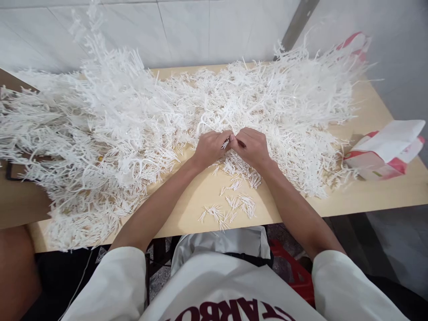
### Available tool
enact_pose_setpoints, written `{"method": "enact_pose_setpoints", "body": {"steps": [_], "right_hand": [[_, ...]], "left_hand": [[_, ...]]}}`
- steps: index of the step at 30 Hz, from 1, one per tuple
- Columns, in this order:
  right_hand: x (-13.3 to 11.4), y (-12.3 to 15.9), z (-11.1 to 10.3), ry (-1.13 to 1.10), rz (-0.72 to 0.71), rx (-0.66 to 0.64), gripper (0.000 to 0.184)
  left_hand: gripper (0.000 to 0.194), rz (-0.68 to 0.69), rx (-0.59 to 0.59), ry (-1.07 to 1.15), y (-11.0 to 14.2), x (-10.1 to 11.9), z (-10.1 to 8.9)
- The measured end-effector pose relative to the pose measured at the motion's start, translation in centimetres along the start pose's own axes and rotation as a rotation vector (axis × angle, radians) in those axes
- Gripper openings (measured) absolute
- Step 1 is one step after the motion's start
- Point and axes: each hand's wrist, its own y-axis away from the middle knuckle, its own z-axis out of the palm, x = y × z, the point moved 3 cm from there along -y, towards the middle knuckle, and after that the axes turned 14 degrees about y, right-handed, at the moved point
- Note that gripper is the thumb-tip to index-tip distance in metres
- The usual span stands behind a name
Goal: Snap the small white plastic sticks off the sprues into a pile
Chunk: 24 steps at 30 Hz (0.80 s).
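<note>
White strands (226, 144) show as a small bundle of tips between the curled thumb and forefinger of the left hand (210, 149), whose fingers pinch them. Right against it, the right hand (254, 149) is curled as well, but I cannot tell whether its fingers hold anything. Both hands are at the near edge of the heap (230, 96), about its middle; it is a broad tangle of similar white strands over the pale wooden surface (197, 191). On the near side of the heap lie loose short pieces (243, 204) in scattered clusters. Close beside the heap's right end sits a red-and-white packet (376, 158) with a white sheet sticking up. Behind that end of the heap is another red-and-white item (359, 47), partly covered. Beyond the heap rises a tiled wall (187, 31)
</note>
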Motion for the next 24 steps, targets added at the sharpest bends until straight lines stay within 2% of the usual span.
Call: {"method": "enact_pose_setpoints", "body": {"steps": [3,5,7,9,11,14,16,18,24], "right_hand": [[-1.3,0.5,-0.6,-0.104,-0.064,0.072,0.042],[-2.6,0.8,-0.7,-0.142,-0.154,0.071,0.042],[-3.4,0.9,-0.7,-0.164,-0.204,0.070,0.037],[-3.3,0.8,-0.5,-0.195,-0.159,0.074,0.023],[-2.4,0.6,-0.2,-0.221,-0.022,0.091,0.014],[-0.4,0.4,-0.2,-0.205,0.248,0.142,0.023],[0.3,0.3,-0.2,-0.178,0.358,0.155,0.030],[0.5,0.2,-0.1,-0.162,0.376,0.122,0.033],[0.3,0.2,1.1,-0.201,0.205,-0.123,0.032]], "left_hand": [[0.035,-0.166,-0.001,0.024,-0.3,-1.3,-0.3],[0.036,-0.298,0.097,0.023,-0.5,-2.3,-1.0],[0.035,-0.330,0.085,0.083,-0.7,-2.7,-1.3],[0.036,-0.318,0.028,0.153,-0.8,-2.6,-1.5],[0.038,-0.295,-0.005,0.190,-0.8,-2.2,-1.5],[0.037,-0.239,0.009,0.174,-0.8,-1.6,-1.5],[0.036,-0.178,0.015,0.142,-0.7,-1.3,-1.5],[0.035,-0.111,0.005,0.113,-0.6,-1.2,-1.4],[0.036,-0.009,-0.013,0.104,-0.4,-1.2,-1.1]]}}
